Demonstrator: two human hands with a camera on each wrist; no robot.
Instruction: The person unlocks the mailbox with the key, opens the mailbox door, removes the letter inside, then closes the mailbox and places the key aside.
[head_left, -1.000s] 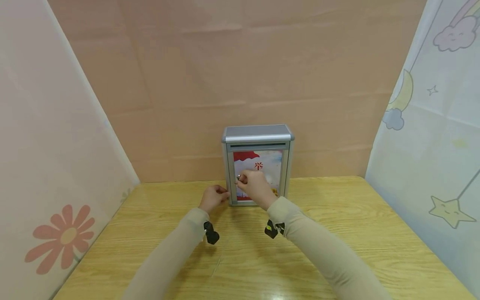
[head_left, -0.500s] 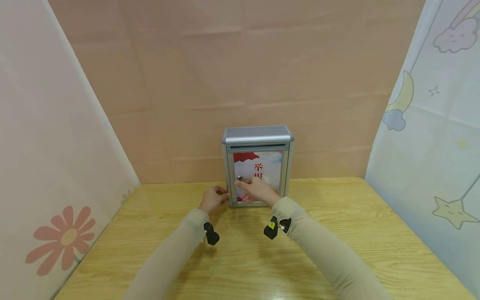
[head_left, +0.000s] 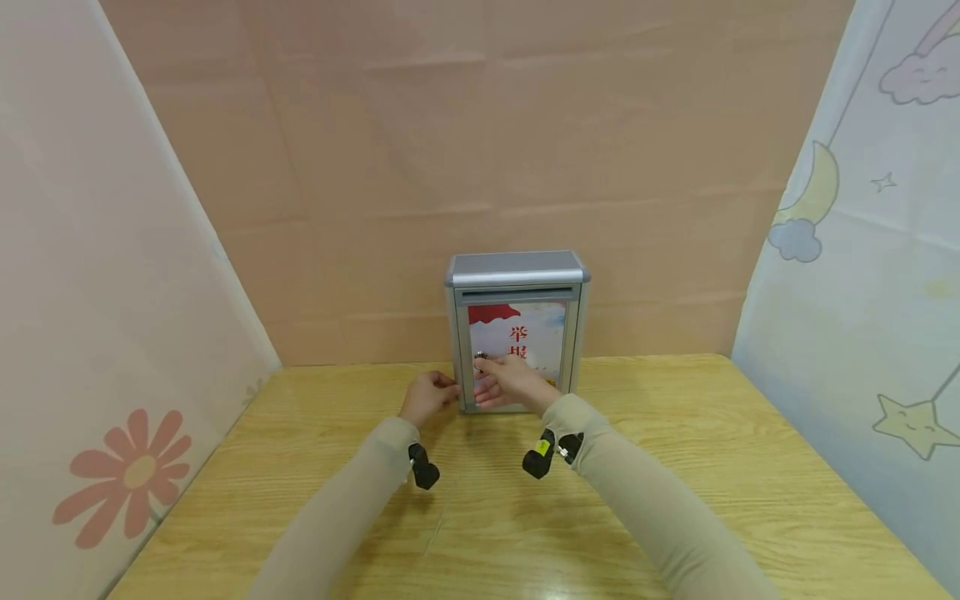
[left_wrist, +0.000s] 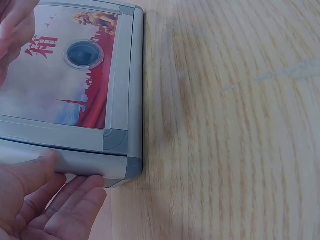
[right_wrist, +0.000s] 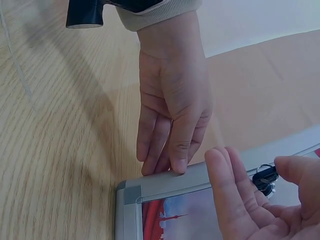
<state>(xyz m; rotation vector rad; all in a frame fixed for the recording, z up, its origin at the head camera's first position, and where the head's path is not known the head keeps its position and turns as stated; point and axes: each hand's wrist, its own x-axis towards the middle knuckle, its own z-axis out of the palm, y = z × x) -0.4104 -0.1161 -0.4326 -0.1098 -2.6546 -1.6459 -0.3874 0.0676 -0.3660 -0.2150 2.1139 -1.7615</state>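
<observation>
A grey metal letter box (head_left: 521, 265) with a slot under its lid and a printed red-and-white front panel stands upright on the table, against the backdrop. My left hand (head_left: 427, 397) rests on its left side near the bottom; in the left wrist view the thumb and fingertips lie along the side wall (left_wrist: 82, 162). My right hand (head_left: 519, 382) is in front of the panel, at the lock on its left edge. The right wrist view shows a black-headed key (right_wrist: 266, 175) between the right thumb and fingers, the other fingers stretched out below.
The box stands on a wood-grain table (head_left: 645, 475). Behind it hangs a peach-coloured backdrop (head_left: 360, 167), with printed white panels on the left (head_left: 90, 275) and right (head_left: 885, 275). Low on the box front is an oval window (left_wrist: 83, 54).
My right hand has turned at the lock: its fingers were curled palm down and now extend below the thumb, uncovering more red characters. The left hand and the box have stayed put.
</observation>
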